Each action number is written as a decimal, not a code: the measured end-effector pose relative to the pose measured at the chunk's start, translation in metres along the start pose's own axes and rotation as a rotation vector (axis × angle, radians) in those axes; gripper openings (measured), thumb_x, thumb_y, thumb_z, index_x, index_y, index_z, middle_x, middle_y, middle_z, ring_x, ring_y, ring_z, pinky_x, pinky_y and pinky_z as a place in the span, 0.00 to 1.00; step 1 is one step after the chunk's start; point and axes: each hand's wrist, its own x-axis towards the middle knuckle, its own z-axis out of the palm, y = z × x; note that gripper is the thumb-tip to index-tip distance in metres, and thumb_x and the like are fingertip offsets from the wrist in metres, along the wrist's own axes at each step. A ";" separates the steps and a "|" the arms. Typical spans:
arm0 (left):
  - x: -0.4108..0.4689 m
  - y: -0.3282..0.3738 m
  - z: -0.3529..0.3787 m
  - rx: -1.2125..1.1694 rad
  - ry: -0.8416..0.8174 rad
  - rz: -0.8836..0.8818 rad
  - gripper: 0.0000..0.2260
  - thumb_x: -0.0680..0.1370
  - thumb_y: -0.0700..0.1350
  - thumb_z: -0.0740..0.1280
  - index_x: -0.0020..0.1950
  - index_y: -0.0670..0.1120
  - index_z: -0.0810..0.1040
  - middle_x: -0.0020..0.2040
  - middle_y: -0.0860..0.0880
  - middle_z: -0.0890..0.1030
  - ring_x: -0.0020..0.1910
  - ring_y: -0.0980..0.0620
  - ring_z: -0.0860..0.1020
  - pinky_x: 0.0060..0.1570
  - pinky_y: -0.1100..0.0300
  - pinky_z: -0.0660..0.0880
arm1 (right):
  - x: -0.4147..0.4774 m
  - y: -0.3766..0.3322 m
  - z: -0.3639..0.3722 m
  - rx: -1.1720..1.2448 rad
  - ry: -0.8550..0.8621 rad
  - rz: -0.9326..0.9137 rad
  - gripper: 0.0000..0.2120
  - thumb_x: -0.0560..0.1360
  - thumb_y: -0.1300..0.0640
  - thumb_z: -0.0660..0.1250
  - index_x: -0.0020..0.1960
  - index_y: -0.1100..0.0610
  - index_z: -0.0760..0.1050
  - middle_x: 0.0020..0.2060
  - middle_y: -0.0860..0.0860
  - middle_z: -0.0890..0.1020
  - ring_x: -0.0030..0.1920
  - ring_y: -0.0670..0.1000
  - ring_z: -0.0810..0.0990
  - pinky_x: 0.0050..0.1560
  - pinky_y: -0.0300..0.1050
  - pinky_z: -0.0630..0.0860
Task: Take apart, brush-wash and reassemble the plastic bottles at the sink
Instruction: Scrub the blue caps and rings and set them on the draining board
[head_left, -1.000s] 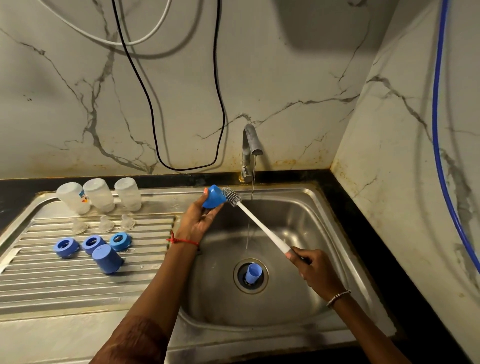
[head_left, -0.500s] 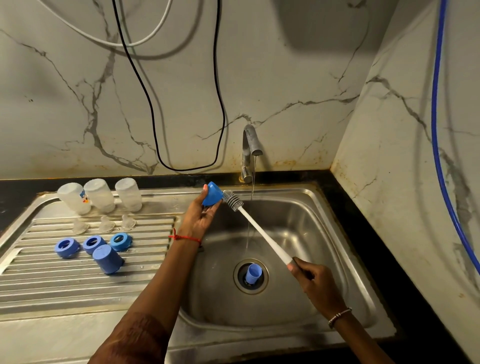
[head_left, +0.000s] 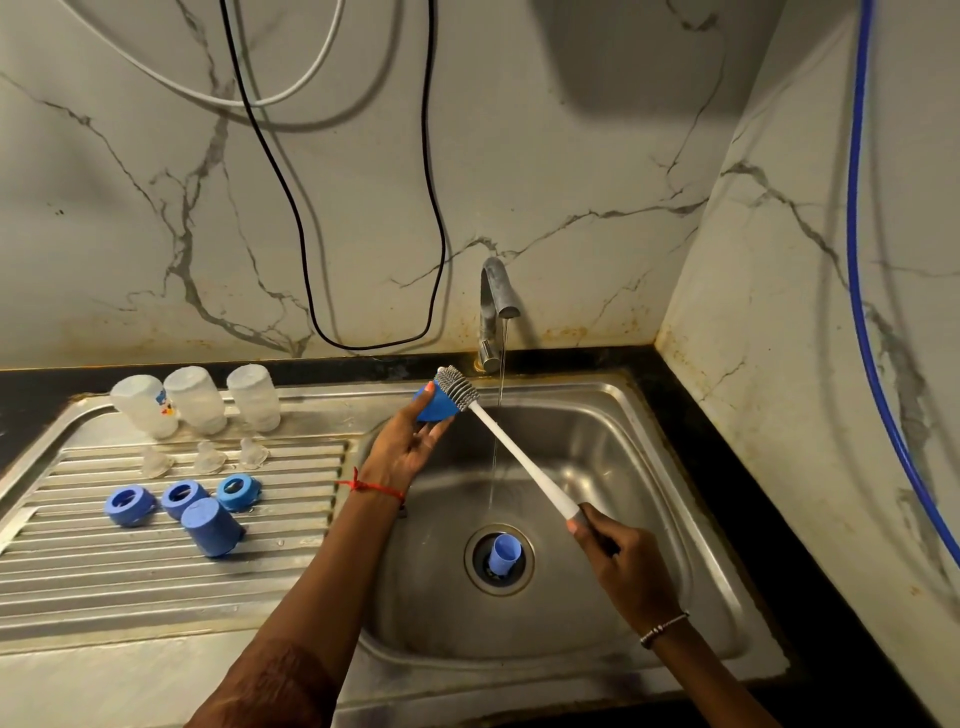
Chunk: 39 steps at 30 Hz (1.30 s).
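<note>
The brush (head_left: 511, 447) has moved up against the blue cap (head_left: 434, 406).

Buried in the right hand (head_left: 621, 564): grip end of the brush (head_left: 519, 457). Half covered by the left hand (head_left: 405, 447): blue cap (head_left: 434, 408). Cropped at frame top: black cable (head_left: 291, 208).

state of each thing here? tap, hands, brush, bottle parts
tap: running
left hand: holds a blue cap
right hand: grips the bottle brush handle
bottle brush: head against blue cap
cap in drain: lying loose
three bottles: standing, caps off
three blue rings: loose, off bottles
</note>
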 end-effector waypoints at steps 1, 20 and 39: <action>0.000 0.000 0.000 0.022 0.009 0.002 0.15 0.75 0.37 0.68 0.60 0.39 0.71 0.64 0.37 0.74 0.61 0.40 0.76 0.53 0.51 0.78 | 0.001 0.000 0.001 -0.016 0.002 0.002 0.10 0.75 0.54 0.67 0.48 0.61 0.81 0.21 0.44 0.70 0.22 0.44 0.66 0.24 0.31 0.59; 0.001 0.015 -0.018 0.143 0.004 0.124 0.19 0.76 0.39 0.66 0.67 0.38 0.68 0.64 0.39 0.73 0.52 0.46 0.78 0.47 0.56 0.77 | 0.005 0.005 -0.012 -0.068 -0.084 -0.042 0.23 0.72 0.37 0.58 0.38 0.56 0.76 0.23 0.47 0.69 0.24 0.47 0.68 0.25 0.46 0.67; -0.004 0.001 -0.027 0.302 -0.052 0.052 0.17 0.79 0.48 0.62 0.66 0.43 0.67 0.55 0.39 0.76 0.43 0.49 0.79 0.41 0.57 0.77 | 0.019 -0.016 0.004 -0.134 -0.028 0.025 0.13 0.75 0.46 0.66 0.42 0.56 0.80 0.22 0.42 0.71 0.24 0.46 0.69 0.24 0.38 0.61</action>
